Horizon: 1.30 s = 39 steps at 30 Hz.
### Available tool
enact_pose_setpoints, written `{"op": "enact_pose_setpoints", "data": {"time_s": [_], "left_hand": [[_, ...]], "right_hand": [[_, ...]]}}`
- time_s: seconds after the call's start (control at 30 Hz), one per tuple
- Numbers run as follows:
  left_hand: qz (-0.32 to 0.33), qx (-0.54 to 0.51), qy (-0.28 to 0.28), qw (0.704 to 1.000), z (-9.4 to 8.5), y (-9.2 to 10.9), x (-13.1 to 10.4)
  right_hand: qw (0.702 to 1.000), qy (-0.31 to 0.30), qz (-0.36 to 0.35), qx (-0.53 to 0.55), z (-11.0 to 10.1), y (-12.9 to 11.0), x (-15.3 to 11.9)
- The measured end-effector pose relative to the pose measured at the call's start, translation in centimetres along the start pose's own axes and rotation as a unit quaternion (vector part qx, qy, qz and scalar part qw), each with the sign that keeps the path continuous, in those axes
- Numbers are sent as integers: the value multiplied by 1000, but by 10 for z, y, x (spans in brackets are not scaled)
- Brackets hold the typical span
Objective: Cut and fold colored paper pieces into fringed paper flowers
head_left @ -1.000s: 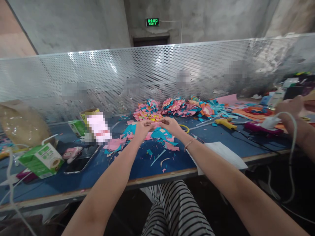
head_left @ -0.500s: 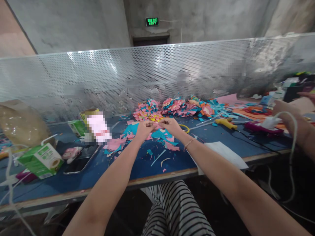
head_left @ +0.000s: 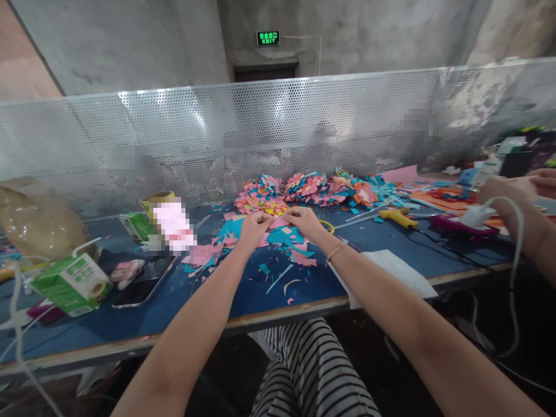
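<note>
Between both hands is a small piece of pink paper (head_left: 279,221), held just above the scraps. My left hand (head_left: 256,226) pinches its left side, fingers closed. On the other side, my right hand (head_left: 303,221) grips it between thumb and fingers. Blue paper pieces (head_left: 284,236) lie right beneath the hands, with pink paper scraps (head_left: 206,253) to the left. Behind the hands stands a row of pink, blue and yellow paper flowers (head_left: 306,188). A yellow ring-shaped thing (head_left: 329,226) lies beside my right hand, partly hidden by it.
A yellow glue gun (head_left: 398,218) and white sheet (head_left: 393,271) lie to the right, near a co-worker's hands (head_left: 510,194). At left are a green drink carton (head_left: 73,284), a phone (head_left: 136,292) and a lit screen (head_left: 174,226). A perforated metal panel (head_left: 260,127) stands behind.
My hands stay in nearly the same place, and more of the pink paper shows between the fingertips. The co-worker's hands at the right have shifted.
</note>
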<state>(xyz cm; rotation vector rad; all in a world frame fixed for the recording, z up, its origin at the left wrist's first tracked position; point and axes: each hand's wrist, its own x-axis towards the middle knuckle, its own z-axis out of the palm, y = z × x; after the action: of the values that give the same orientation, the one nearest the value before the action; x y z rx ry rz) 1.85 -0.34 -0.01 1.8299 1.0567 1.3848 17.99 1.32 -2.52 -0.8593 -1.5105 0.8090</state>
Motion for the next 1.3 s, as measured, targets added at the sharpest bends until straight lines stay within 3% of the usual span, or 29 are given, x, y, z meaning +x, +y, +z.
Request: {"op": "enact_pose_setpoints", "data": {"time_s": [0.3, 0.47, 0.53, 0.63, 0.73, 0.83, 0.97, 1.1, 1.2, 1.23, 1.3], "left_hand": [[-8, -1, -8, 1000, 1, -3, 0], [60, 123, -18, 990, 1, -7, -1], [62, 128, -8, 990, 1, -8, 0], [2, 12, 14, 1000, 3, -10, 1], [-67, -138, 24, 988, 6, -10, 1], [-107, -189, 13, 976, 9, -7, -2], [-114, -130, -7, 985, 9, 0, -5], [-43, -45, 14, 998, 7, -1, -4], [1, -17, 32, 999, 6, -10, 1], [5, -14, 43, 999, 5, -13, 3], [-6, -28, 59, 998, 5, -20, 6]], "right_hand": [[998, 3, -37, -60, -2, 1, 0], [999, -1, -18, -42, 1, -2, -2], [1000, -10, -5, -7, 2, -2, -2], [999, -27, 17, 38, 3, 0, -2], [998, -43, 30, 37, 4, 2, -1], [998, -55, 14, 10, 3, 3, -2], [998, -52, -20, -22, 3, -1, -4], [992, -75, -25, -96, 5, -11, -7], [966, -87, -37, -243, 0, -14, -10], [943, -80, -37, -321, -4, -14, -10], [869, -32, 3, -495, -13, -8, -11]]}}
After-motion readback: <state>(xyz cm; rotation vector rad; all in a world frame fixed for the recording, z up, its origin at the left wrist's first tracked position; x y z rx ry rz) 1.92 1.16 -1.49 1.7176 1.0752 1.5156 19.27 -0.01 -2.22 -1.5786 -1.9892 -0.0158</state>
